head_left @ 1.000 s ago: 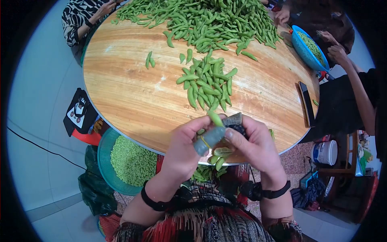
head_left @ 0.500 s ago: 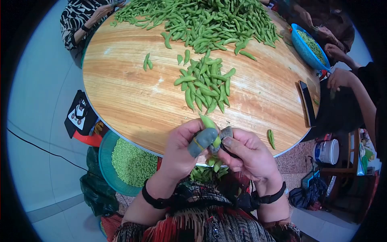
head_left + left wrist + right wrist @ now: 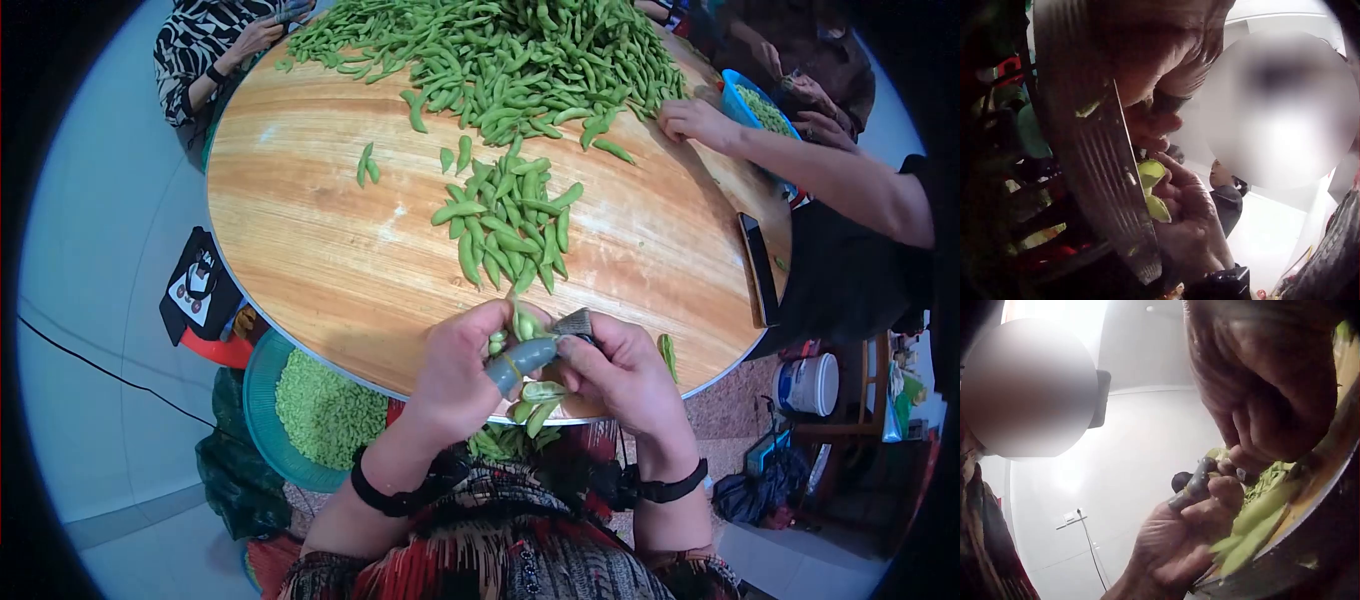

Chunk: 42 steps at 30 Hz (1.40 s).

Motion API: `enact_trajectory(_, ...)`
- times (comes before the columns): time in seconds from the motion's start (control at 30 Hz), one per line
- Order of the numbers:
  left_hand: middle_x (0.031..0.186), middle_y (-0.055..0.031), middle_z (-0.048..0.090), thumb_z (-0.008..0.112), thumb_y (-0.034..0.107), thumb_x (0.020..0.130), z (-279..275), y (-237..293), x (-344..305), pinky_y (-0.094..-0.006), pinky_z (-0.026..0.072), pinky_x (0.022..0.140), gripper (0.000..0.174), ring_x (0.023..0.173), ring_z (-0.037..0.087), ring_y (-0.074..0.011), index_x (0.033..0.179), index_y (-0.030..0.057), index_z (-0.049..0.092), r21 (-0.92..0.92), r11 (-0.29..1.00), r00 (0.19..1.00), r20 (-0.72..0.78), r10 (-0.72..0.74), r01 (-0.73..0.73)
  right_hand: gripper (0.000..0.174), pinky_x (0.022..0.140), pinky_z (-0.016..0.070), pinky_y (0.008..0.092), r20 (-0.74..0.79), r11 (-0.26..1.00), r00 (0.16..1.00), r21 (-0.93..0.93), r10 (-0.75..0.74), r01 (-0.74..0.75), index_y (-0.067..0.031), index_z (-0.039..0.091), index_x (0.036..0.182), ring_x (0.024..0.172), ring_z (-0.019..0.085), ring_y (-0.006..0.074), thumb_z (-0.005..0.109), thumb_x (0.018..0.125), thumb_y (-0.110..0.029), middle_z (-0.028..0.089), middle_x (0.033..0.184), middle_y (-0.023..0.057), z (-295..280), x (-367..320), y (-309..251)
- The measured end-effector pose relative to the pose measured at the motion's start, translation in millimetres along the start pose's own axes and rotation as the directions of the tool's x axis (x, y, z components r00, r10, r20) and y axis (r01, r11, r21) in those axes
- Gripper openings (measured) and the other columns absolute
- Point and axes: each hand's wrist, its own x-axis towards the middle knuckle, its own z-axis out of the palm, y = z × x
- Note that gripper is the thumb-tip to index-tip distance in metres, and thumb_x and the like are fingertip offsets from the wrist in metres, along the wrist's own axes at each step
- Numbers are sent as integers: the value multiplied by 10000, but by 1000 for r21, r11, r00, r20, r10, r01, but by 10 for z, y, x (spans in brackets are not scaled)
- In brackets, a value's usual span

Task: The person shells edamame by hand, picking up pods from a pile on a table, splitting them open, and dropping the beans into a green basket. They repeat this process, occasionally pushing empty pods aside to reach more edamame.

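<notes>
A split green soybean pod [image 3: 526,322] with pale beans showing is gripped by my left hand [image 3: 455,365], above the table's near edge. A grey rubber finger cot [image 3: 522,365] with a yellow band covers the left thumb. Loose beans [image 3: 496,342] show by the left fingers. My right hand [image 3: 632,375] pinches at the pod's lower end; its fingertips, one under a dark ribbed cover [image 3: 574,322], meet the left thumb. In the right wrist view both hands come together over the cot [image 3: 1192,489]. Opened shells [image 3: 541,393] lie below the hands at the table edge.
A small pile of pods [image 3: 510,220] lies ahead, a large heap [image 3: 540,70] behind it. A phone [image 3: 758,270] and a single pod [image 3: 668,357] lie right. A teal basket of shelled beans [image 3: 262,440] stands lower left. Another person's arm [image 3: 830,165] reaches in from the right.
The pod between my hands was whole half a second ago and now gapes with beans showing. Another person's arm has reached over the table toward the large heap.
</notes>
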Motion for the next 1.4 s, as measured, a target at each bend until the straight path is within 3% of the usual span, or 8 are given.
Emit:
enact_trajectory(0.1, 808, -11, 578, 574, 70, 867, -42, 20, 13, -177, 405, 549, 240, 629, 520, -55, 1089, -15, 544, -165, 974, 984, 117, -137, 155, 164, 477, 364, 225, 24, 961, 985, 216, 173, -174, -1, 555, 785, 526, 440, 41, 532, 898, -117, 502, 603, -38, 9, -5, 22)
enact_trajectory(0.27, 835, -20, 570, 533, 83, 886, 11, -19, 44, -174, 378, 594, 378, 674, 479, -50, 1246, -18, 475, -385, 917, 992, 98, -76, 108, 172, 511, 400, 256, -148, 882, 980, -469, -135, 51, 21, 575, 829, 563, 459, 68, 536, 898, -131, 532, 617, 6, -42, -55, -77)
enact_trajectory(0.4, 861, -26, 566, 507, 47, 889, 61, 14, 23, -195, 397, 640, 477, 709, 477, -64, 1345, 16, 371, -204, 972, 990, 104, -92, 112, 175, 532, 424, 277, -363, 932, 886, -317, -289, 175, 28, 593, 892, 581, 496, 93, 557, 889, -143, 563, 630, 19, -83, 98, -210)
enact_trajectory(0.9, 919, -88, 617, 545, -48, 795, 131, -56, -49, -279, 480, 729, 237, 768, 589, -148, 1027, 2, 551, 348, 887, 942, -26, 334, -305, 106, 411, 267, 176, 112, 727, 971, 646, 210, -232, -34, 587, 845, 462, 372, 10, 576, 878, -134, 482, 575, -53, 41, 172, -55)
enact_trajectory(1.07, 905, -99, 604, 529, -31, 823, 90, -125, 3, -203, 421, 579, 220, 660, 527, -114, 1036, 23, 522, -139, 989, 999, 2, 49, -48, 141, 467, 309, 188, -461, 952, 877, 185, -134, 243, -32, 598, 807, 504, 399, 25, 585, 872, -157, 492, 585, -49, 55, 194, -80)
enact_trajectory(1.13, 888, -93, 592, 510, -13, 849, 6, 15, -28, -156, 325, 515, 176, 629, 471, -72, 1018, 34, 504, -536, 829, 984, 28, -174, 162, 168, 499, 358, 220, -351, 960, 936, 249, -36, 130, -17, 608, 825, 544, 453, 50, 594, 866, -179, 516, 592, -14, -234, 51, -297)
enact_trajectory(1.2, 884, -87, 590, 512, 8, 856, -91, 13, -43, -156, 313, 512, 156, 631, 470, -71, 1011, 33, 509, -596, 789, 987, 43, -157, 151, 183, 528, 405, 262, 527, 927, 850, -311, -15, 209, -7, 618, 819, 564, 488, 74, 597, 860, -184, 524, 589, 36, -401, 15, -479)
enact_trajectory(1.4, 870, -43, 576, 491, 22, 870, 9, -26, -91, -157, 346, 546, 174, 655, 485, -61, 1038, 36, 534, -313, 937, 988, 40, -148, 153, 231, 660, 477, 452, -165, 569, 916, -819, -365, 80, 16, 596, 819, 731, 597, 403, 610, 782, -212, 612, 746, 233, -257, 828, -198)
